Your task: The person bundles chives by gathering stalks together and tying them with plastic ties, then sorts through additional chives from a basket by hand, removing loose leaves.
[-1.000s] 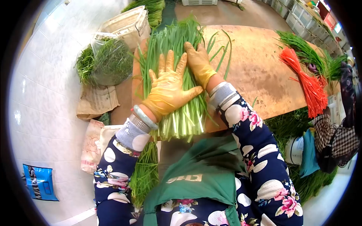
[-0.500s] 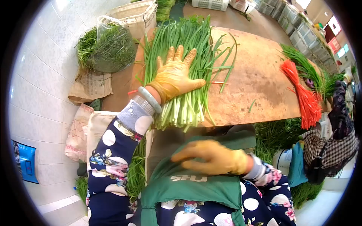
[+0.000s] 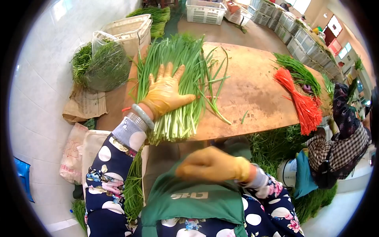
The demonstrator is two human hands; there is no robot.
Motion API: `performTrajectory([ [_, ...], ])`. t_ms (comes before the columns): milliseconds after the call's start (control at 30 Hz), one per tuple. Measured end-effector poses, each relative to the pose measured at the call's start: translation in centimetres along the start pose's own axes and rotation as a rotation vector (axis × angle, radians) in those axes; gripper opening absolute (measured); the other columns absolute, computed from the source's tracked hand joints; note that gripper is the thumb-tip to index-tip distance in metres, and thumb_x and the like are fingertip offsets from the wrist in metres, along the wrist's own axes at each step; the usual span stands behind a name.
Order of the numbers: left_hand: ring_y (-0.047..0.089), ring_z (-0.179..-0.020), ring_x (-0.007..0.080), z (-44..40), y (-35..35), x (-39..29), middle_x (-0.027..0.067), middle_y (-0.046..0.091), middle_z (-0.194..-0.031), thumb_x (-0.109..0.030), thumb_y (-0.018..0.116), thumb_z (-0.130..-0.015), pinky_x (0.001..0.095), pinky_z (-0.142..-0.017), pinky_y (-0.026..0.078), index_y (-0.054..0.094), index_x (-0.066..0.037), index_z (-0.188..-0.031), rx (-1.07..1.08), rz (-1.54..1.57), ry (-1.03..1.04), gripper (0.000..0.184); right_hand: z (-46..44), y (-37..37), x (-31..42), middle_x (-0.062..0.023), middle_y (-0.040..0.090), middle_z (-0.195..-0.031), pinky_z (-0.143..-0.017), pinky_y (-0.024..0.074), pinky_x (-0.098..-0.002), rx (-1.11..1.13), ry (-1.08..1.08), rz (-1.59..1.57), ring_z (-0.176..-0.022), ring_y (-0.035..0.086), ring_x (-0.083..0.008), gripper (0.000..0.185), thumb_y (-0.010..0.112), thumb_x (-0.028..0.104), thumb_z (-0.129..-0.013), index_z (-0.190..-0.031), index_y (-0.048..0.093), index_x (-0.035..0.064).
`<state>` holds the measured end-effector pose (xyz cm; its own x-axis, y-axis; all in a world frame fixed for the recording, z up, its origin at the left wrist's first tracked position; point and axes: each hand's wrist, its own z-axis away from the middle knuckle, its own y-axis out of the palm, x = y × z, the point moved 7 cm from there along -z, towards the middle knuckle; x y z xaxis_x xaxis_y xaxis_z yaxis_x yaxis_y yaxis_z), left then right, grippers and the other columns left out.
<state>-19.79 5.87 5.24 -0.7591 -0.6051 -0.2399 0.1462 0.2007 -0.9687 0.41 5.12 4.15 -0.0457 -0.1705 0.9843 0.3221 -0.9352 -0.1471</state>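
Note:
My left hand (image 3: 167, 94), in a yellow glove, lies flat with fingers spread on a thick bundle of garlic chives (image 3: 173, 51). The bundle lies on the brown board table, its pale cut stem ends towards me at the near edge. A thin red tie (image 3: 126, 109) pokes out from under the bundle on both sides. Some loose chive leaves (image 3: 215, 106) lie just right of it. My right hand (image 3: 211, 164), gloved too, hovers over the green apron (image 3: 197, 205) in front of the table; motion blur smears its fingers.
Red plastic ties (image 3: 298, 100) and more green stalks (image 3: 300, 71) lie at the right of the table (image 3: 244, 91). A bag of greens (image 3: 106, 67) and a white crate (image 3: 130, 31) stand at left. Another person's checkered sleeve (image 3: 351, 146) shows at right.
The view has shifted, so the table appears lower and further left. My left hand stays flat on the chives. The right hand remains over the apron, its fingers looking more drawn together.

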Motion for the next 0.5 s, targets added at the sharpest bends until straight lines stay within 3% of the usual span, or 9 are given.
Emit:
performTrajectory([
  [67,0.007,-0.145,0.0396,0.1,0.3,0.2,0.0242,0.011,-0.155,-0.063,0.063,-0.074,0.0555,-0.114,0.006,0.018,-0.021,-0.152,-0.026,0.009,0.001,0.100,2.0,-5.4,1.0,-0.0087,0.067,-0.085,-0.068,0.0515,-0.0308,-0.381,0.030,0.070,-0.074,0.064,-0.0170,0.021,0.054,0.018,-0.095,-0.099,0.066,0.0012],
  [133,0.007,-0.145,0.0396,0.3,0.0,-0.3,0.0238,0.009,-0.156,-0.063,0.063,-0.074,0.0555,-0.114,0.006,0.018,-0.021,-0.152,-0.086,-0.019,0.016,0.100,4.0,-11.6,-0.2,-0.0150,0.065,-0.079,-0.064,0.0511,-0.0378,-0.903,-0.024,0.512,-0.071,0.064,-0.0288,0.020,0.061,0.022,-0.089,-0.091,0.066,0.0031],
  [167,0.006,-0.145,0.0392,0.6,-0.6,-0.7,0.0236,0.009,-0.156,-0.058,0.063,-0.076,0.0550,-0.114,0.004,0.021,-0.024,-0.152,-0.144,-0.027,0.033,0.094,3.8,-12.5,-1.1,-0.0150,0.065,-0.079,-0.064,0.0511,-0.0378,-0.916,-0.024,0.520,-0.071,0.064,-0.0288,0.020,0.061,0.022,-0.089,-0.091,0.066,0.0031],
  [233,0.007,-0.145,0.0390,0.9,-1.5,-1.4,0.0236,0.009,-0.156,-0.054,0.065,-0.076,0.0549,-0.114,0.003,0.023,-0.025,-0.151,-0.244,-0.022,0.132,0.090,2.7,-13.1,-2.2,-0.0188,0.062,-0.074,-0.062,0.0496,-0.0438,-0.832,0.197,1.223,-0.070,0.061,-0.0372,0.023,0.064,0.028,-0.083,-0.079,0.061,0.0046],
  [333,0.007,-0.146,0.0351,1.8,-3.4,-2.4,0.0179,0.013,-0.157,-0.038,0.066,-0.081,0.0526,-0.115,0.002,0.035,-0.029,-0.147,-0.381,0.042,0.300,0.073,1.0,-12.0,-3.1,-0.0172,0.060,-0.070,-0.060,0.0481,-0.0465,-0.916,0.157,1.240,-0.068,0.061,-0.0374,0.028,0.064,0.031,-0.081,-0.072,0.056,0.0055],
  [400,0.010,-0.146,0.0309,2.3,-3.4,-4.2,0.0098,0.025,-0.155,-0.027,0.064,-0.085,0.0503,-0.116,0.003,0.046,-0.029,-0.140,-0.355,-0.007,0.662,0.058,-0.4,-11.7,-3.5,-0.0203,0.063,-0.078,-0.064,0.0476,-0.0490,-0.867,0.207,1.161,-0.072,0.061,-0.0394,0.018,0.062,0.025,-0.083,-0.084,0.061,0.0068],
  [433,0.022,-0.144,0.0248,2.7,-3.7,-4.8,0.0037,0.041,-0.147,-0.018,0.060,-0.088,0.0482,-0.116,0.010,0.054,-0.027,-0.133,-0.360,-0.016,0.781,0.045,-1.1,-11.2,-3.0,-0.0211,0.063,-0.079,-0.065,0.0478,-0.0494,-0.829,0.231,1.086,-0.073,0.061,-0.0399,0.017,0.061,0.023,-0.083,-0.085,0.061,0.0060],
  [467,0.022,-0.144,0.0248,2.3,-3.6,-4.6,0.0037,0.041,-0.147,-0.018,0.060,-0.088,0.0482,-0.116,0.010,0.054,-0.027,-0.133,-0.364,-0.019,0.786,0.045,-2.0,-10.8,-2.8,-0.0220,0.064,-0.080,-0.066,0.0480,-0.0498,-0.794,0.254,1.011,-0.075,0.061,-0.0404,0.017,0.060,0.022,-0.084,-0.087,0.061,0.0052],
  [500,0.030,-0.140,0.0239,2.0,-2.4,-5.0,0.0041,0.047,-0.142,-0.018,0.059,-0.089,0.0482,-0.116,0.015,0.056,-0.025,-0.131,-0.230,0.018,0.915,0.043,-2.4,-9.8,-2.1,-0.0237,0.063,-0.082,-0.068,0.0484,-0.0490,-0.847,0.053,0.828,-0.078,0.061,-0.0424,0.018,0.058,0.020,-0.084,-0.089,0.062,0.0032],
])
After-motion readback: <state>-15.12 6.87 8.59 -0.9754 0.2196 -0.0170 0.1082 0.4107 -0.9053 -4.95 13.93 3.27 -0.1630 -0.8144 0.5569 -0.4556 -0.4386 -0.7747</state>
